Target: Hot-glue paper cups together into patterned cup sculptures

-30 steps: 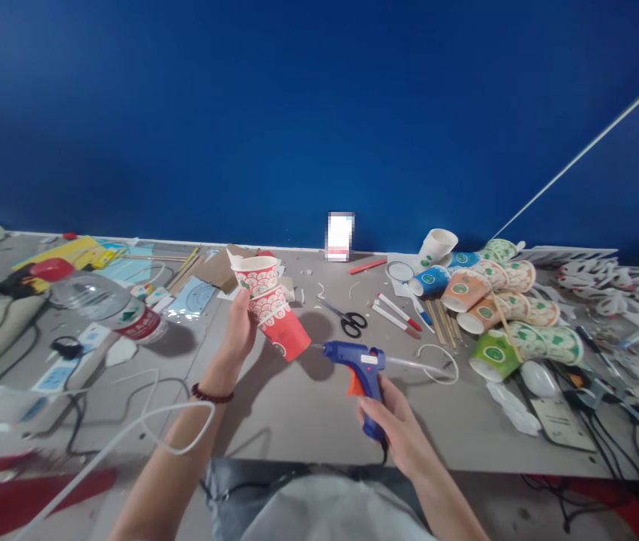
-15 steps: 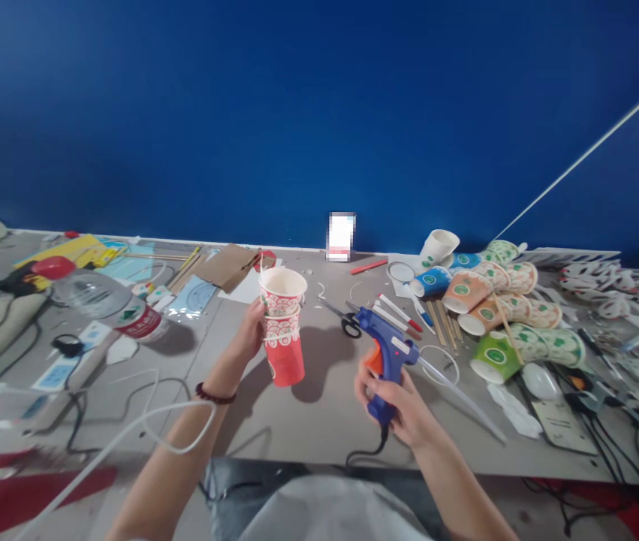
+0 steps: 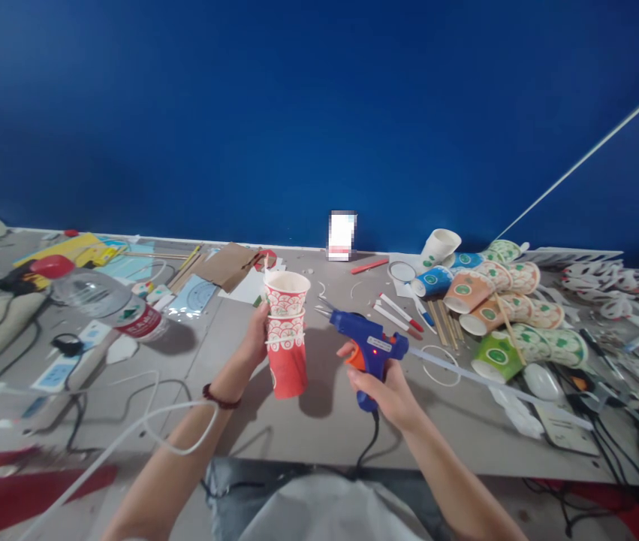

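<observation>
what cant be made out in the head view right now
All in the head view:
- scissors: handles hidden behind the blue glue gun
- left hand: some fingers hidden behind the red cup stack
- glue gun's label: print too small
- bright screen: content pixelated

Free room is left on the tabletop (image 3: 319, 432) between the red cups (image 3: 288, 361) and the glue gun (image 3: 369, 349), and toward the front edge. Rightward passage is obstructed by the glue stick (image 3: 493, 385) and cup pile (image 3: 513, 300), leftward by the bottle (image 3: 108, 302) and white cable (image 3: 119, 438); the back is closed off by the wall (image 3: 240, 150).
</observation>
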Demonstrator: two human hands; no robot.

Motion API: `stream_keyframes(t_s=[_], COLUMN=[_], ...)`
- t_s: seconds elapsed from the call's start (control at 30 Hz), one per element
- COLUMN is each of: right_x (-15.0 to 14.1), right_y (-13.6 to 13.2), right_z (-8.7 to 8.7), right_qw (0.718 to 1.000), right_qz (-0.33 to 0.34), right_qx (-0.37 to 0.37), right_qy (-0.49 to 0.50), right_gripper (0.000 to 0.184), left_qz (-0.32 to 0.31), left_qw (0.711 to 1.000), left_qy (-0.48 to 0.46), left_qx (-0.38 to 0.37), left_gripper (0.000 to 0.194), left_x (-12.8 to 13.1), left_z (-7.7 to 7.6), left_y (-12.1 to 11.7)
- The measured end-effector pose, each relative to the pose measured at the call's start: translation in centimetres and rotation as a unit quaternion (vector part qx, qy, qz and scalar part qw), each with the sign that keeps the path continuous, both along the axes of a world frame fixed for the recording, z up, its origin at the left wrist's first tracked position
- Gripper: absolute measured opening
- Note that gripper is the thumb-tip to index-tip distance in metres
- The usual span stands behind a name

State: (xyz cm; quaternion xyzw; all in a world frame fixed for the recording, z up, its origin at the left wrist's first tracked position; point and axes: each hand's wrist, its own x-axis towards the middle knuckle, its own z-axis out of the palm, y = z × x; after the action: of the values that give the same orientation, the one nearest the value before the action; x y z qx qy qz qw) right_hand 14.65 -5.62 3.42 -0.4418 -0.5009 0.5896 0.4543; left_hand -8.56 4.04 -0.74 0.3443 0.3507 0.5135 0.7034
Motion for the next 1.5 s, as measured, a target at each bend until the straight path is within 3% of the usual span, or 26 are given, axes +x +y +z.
stream_keyframes(t_s=[0.13, 0.33, 0.53, 1.5], right_x=[-1.0, -1.2, -1.1, -1.5], right_y=[0.0, 0.2, 0.3, 0.3], right_z=[0.1, -0.6, -0.5, -0.1], right_qw=[0.999, 0.999, 0.998, 0.994], right_qz=[-0.032, 0.014, 0.004, -0.057], right_qx=[0.010, 0.026, 0.035, 0.026], right_qy=[-0.010, -0.023, -0.050, -0.090], right_gripper=[0.028, 0.034, 0.034, 0.031], left_qz=[-0.023, -0.019, -0.009, -0.048], left_qw=[0.999, 0.998, 0.997, 0.999], left_qy=[-0.006, -0.002, 0.031, -0.005], left_qx=[-0.035, -0.055, -0.067, -0.006], left_gripper=[0.059, 0.060, 0.059, 0.057], left_x=[0.3, 0.8, 1.2, 1.3], left_z=[-0.4, 0.2, 0.5, 0.2], left_y=[0.1, -0.3, -0.6, -0.9])
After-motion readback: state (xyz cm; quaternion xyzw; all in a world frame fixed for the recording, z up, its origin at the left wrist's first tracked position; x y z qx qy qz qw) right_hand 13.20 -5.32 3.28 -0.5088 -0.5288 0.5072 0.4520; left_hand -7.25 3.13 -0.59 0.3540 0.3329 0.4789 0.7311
